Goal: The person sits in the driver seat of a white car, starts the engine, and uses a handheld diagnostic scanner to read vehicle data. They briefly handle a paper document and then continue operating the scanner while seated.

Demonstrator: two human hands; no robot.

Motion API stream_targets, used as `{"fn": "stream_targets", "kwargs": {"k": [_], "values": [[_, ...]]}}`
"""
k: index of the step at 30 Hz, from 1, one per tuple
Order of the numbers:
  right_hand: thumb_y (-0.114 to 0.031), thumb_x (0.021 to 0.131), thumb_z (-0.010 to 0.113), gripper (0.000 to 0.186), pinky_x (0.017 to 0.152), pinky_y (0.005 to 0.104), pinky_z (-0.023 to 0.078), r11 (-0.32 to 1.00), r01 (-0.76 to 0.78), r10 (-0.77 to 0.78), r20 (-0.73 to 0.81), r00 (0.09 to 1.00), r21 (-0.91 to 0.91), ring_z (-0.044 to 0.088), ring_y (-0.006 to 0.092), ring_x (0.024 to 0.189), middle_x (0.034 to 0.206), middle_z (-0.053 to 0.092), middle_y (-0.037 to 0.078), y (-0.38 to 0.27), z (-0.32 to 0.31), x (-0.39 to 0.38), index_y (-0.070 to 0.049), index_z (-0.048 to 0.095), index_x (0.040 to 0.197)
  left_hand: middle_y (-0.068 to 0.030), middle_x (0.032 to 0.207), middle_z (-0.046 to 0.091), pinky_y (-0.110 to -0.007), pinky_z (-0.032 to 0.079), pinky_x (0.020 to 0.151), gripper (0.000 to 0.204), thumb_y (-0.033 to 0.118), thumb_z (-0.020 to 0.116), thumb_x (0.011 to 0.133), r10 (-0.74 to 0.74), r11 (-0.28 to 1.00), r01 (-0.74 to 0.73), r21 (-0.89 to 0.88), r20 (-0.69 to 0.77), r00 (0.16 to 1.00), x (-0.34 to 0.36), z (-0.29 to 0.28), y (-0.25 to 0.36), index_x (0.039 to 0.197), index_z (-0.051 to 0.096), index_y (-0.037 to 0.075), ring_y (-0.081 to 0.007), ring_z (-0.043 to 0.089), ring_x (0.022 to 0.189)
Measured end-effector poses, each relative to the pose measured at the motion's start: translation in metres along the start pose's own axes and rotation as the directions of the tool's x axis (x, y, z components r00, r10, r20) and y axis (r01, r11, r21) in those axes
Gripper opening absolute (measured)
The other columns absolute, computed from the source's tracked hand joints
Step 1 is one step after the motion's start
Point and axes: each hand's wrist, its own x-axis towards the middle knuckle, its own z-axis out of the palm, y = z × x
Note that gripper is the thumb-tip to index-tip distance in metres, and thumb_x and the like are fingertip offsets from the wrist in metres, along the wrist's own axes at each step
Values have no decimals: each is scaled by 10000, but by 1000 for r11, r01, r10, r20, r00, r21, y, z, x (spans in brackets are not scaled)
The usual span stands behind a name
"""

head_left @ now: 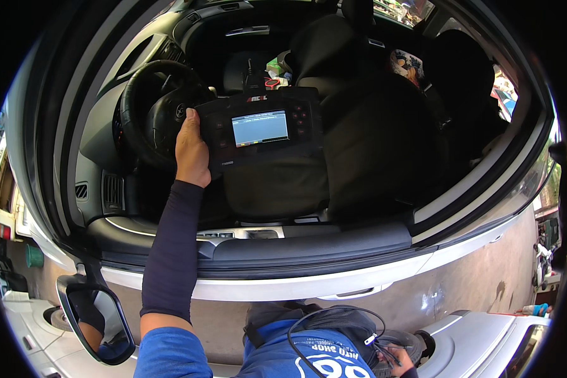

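Note:
My left hand (192, 151) reaches through the open window of a white car and grips the left end of a black handheld diagnostic scanner (309, 135). Its lit screen (259, 128) faces me, with buttons on both sides. The scanner is held up in front of the driver's seat, just right of the steering wheel (132, 120). Low at the right, beside my waist, my right hand (402, 359) is closed around part of a thin black cable (334, 307). The cable loops over my blue shirt, and part of that hand's grip is hidden.
The door's window sill (309, 252) runs below the scanner, with window switches (217, 235) on the inner panel. A side mirror (99, 321) sticks out at lower left. Black seats (378, 138) fill the cabin. Behind me stands another white vehicle (479, 340).

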Motion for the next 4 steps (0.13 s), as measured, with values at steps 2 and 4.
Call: {"fn": "stream_targets", "kwargs": {"k": [2, 4], "values": [[109, 906, 632, 96, 839, 337, 580, 968, -214, 230, -122, 966, 130, 688, 174, 912, 930, 688, 70, -8, 28, -24, 29, 663, 951, -102, 1179, 714, -295, 608, 873, 507, 424, 375, 1140, -14, 1000, 14, -1, 0, 1000, -2, -1, 0, 1276, 623, 3, -160, 716, 1000], [161, 871, 683, 130, 818, 338, 588, 667, -296, 483, -95, 870, 684, 705, 184, 894, 906, 706, 87, -13, 37, -30, 41, 662, 914, -98, 1183, 713, -302, 599, 901, 501, 415, 370, 1143, -14, 1000, 14, -2, -24, 1000, 0, -6, -3, 1276, 621, 3, -158, 710, 1011]]}}
